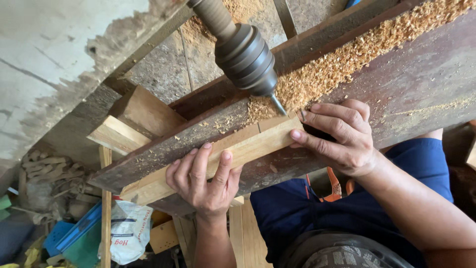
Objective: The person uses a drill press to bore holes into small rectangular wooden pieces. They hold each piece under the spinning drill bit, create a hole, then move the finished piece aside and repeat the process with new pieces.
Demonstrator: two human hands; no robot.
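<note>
A pale wood strip lies flat along a dark, worn bench, and both hands pin it there so that it cannot shift under the drill chuck. The left hand is spread over the strip's middle, fingers flat and slightly fanned, pressing down rather than wrapping around; the fingertips reach just past the strip's far edge onto the bench. The right hand is curled at the strip's end, its fingers bent and closed against the end face and near edge, bracing the wood endwise. The bit points down just beyond the right fingertips, its tip at the strip's top corner; whether it touches the wood cannot be told. A band of shavings lies on the bench beyond the right fingers, heaped thickest around the bit. Below the left wrist, a white sack and blue bins sit on the floor.
</note>
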